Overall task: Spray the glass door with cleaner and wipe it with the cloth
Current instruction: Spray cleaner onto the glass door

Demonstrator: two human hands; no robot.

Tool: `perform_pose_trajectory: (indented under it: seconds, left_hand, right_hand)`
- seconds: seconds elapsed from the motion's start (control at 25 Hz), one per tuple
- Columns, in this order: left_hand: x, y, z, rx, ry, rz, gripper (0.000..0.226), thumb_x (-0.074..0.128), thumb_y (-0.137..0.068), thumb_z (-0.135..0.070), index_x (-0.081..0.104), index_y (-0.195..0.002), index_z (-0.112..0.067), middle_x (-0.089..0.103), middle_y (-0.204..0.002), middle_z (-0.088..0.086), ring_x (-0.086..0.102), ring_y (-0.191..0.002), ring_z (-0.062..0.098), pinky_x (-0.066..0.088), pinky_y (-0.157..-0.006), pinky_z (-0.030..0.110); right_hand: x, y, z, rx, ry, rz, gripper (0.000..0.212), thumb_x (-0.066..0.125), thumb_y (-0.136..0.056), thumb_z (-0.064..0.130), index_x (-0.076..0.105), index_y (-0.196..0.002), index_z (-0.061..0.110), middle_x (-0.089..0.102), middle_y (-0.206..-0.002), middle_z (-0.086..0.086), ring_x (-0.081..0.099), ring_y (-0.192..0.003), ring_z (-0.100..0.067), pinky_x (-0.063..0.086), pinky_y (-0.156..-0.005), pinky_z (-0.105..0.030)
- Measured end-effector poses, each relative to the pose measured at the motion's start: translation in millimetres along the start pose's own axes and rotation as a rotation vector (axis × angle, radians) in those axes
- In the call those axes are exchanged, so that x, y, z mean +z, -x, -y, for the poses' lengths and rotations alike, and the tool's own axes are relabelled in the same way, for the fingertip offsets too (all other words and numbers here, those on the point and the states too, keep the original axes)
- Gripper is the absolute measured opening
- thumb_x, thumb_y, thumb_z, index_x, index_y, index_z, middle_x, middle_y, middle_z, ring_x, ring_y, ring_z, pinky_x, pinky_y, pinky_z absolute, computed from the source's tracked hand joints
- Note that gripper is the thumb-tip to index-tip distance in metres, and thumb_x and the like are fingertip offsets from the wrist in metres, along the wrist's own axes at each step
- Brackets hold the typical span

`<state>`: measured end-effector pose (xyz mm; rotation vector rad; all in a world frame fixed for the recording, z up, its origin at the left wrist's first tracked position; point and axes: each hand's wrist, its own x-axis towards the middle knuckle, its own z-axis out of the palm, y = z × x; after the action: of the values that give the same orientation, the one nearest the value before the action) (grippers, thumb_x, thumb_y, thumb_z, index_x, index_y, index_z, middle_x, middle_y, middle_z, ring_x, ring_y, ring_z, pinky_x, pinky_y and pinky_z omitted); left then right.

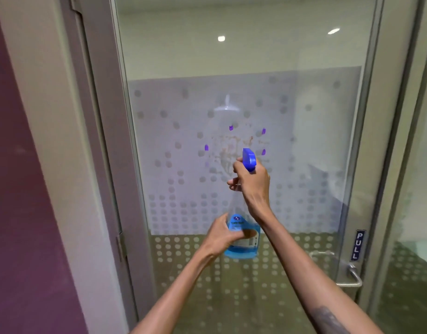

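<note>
Spraying stage: right hand [252, 182] grips the spray bottle [242, 237] trigger, left hand [223, 235] clasps its base; smudge [228, 150] just above unwiped, no cloth visible.

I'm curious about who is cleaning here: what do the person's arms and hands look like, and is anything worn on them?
Both forearms are bare, with no sleeves in view. The left hand and right hand wear no gloves, rings or watch that I can see. A dark tattoo marks the right forearm.
</note>
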<state>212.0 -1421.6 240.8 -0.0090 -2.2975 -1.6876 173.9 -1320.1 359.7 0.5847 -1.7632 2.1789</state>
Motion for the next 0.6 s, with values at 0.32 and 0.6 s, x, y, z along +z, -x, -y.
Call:
perform_pose_trajectory:
  seconds: [0.32, 0.6]
  left_hand:
    - [0, -33, 11, 0.029, 0.025, 0.106, 0.033, 0.092, -0.07, -0.03, 0.064, -0.088, -0.026, 0.074, -0.072, -0.023, 0.066, -0.062, -0.011, 0.048, -0.057, 0.007]
    - [26, -46, 11, 0.039, 0.036, 0.061, 0.038, 0.089, -0.061, -0.043, 0.063, -0.085, -0.028, 0.074, -0.073, -0.022, 0.067, -0.065, -0.009, 0.051, -0.061, 0.011]
  right_hand:
    - [7, -18, -20, -0.035, 0.155, -0.148, 0.014, 0.066, -0.085, 0.028, 0.062, -0.084, 0.014, 0.063, -0.065, 0.0, 0.074, -0.053, -0.021, 0.065, -0.058, -0.04]
    - [-12, -36, -31, -0.063, 0.248, -0.123, 0.019, 0.065, -0.086, 0.022, 0.063, -0.086, 0.003, 0.063, -0.062, -0.001, 0.076, -0.054, -0.022, 0.064, -0.057, -0.037]
